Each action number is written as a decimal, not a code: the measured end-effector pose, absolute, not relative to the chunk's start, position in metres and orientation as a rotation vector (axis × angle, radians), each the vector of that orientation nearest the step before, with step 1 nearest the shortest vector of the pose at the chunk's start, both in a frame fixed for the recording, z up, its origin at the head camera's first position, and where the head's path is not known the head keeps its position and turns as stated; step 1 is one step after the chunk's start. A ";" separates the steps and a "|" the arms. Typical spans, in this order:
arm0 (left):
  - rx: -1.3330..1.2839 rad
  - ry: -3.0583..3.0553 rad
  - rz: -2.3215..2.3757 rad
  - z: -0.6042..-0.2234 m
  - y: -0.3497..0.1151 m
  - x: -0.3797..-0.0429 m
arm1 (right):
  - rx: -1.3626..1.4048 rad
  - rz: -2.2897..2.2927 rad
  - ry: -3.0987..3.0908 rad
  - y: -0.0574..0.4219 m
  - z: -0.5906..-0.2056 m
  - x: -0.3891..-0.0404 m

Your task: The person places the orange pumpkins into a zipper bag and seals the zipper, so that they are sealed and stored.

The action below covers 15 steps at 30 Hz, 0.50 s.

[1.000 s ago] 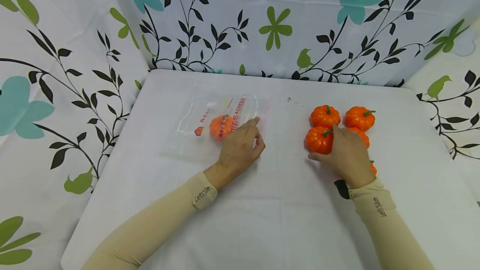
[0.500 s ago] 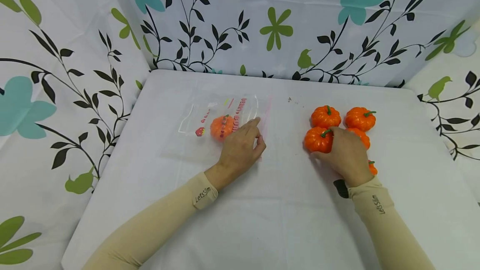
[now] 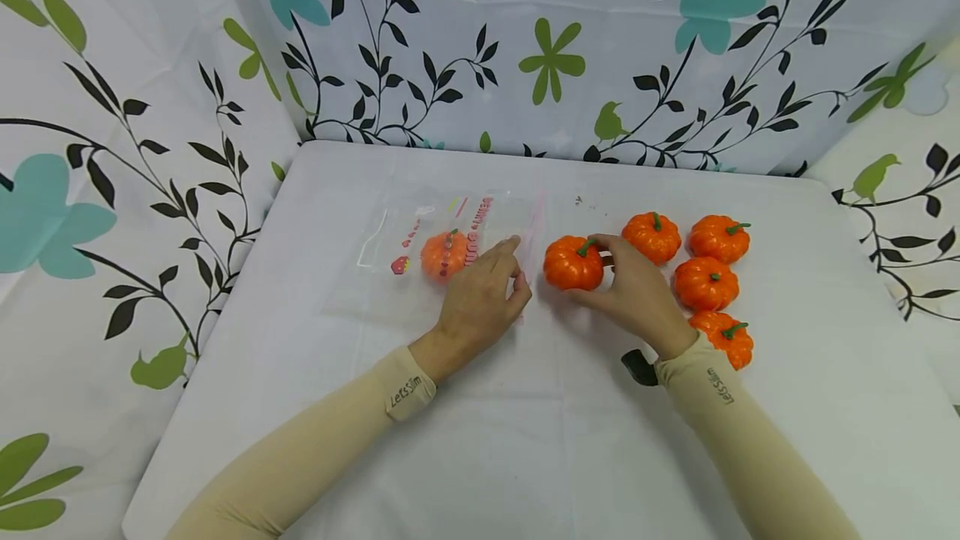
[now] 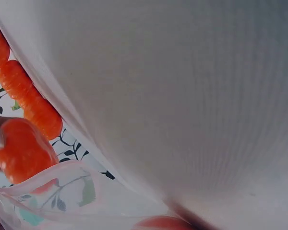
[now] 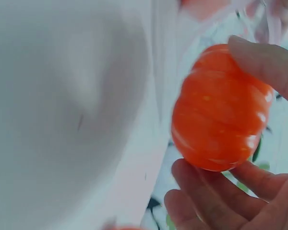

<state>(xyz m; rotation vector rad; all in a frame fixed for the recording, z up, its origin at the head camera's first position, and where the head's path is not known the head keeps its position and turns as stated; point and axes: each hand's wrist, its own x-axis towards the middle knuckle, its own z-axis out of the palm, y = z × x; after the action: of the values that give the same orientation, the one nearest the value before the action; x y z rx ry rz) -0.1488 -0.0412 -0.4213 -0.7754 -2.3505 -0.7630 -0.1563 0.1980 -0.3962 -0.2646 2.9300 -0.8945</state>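
My right hand point(image 3: 641, 298) grips a small orange toy pumpkin point(image 3: 573, 263) with a green stem, thumb on one side and fingers on the other. In the right wrist view the pumpkin point(image 5: 221, 110) sits between thumb and fingertips. My left hand point(image 3: 483, 290) holds the mouth edge of a clear plastic zip bag point(image 3: 375, 232) with red print. Another pumpkin point(image 3: 442, 255) lies inside the bag. The left wrist view has the bag's mouth point(image 4: 62, 172) standing apart, close to the held pumpkin point(image 4: 24, 151).
Several more pumpkins stand to the right: one at the back point(image 3: 651, 237), one at the back right point(image 3: 720, 238), one in the middle point(image 3: 707, 283) and one in front point(image 3: 723, 338), partly behind the right sleeve. A white cloth covers the table point(image 3: 480, 457); a patterned curtain point(image 3: 450, 40) hangs behind.
My right hand has taken hold of the front-left pumpkin of the group and carried it left, close to the bag's mouth. My left hand and the bag have stayed put.
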 end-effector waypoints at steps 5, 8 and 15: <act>-0.787 -2.358 -0.727 -0.421 -0.042 -0.148 | -0.311 -0.970 2.867 0.172 -0.403 -0.169; -0.799 -2.354 -0.708 -0.422 -0.042 -0.147 | -0.314 -1.008 2.834 0.161 -0.406 -0.175; -0.798 -2.341 -0.694 -0.423 -0.042 -0.147 | -0.357 -1.096 2.752 0.145 -0.411 -0.187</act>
<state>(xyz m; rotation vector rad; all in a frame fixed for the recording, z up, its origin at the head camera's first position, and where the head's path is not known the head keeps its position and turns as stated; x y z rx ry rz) -0.1468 -0.0422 -0.4229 -0.7977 -2.3410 -0.6939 -0.1873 0.1448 -0.4109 -0.3571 2.7518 -1.0957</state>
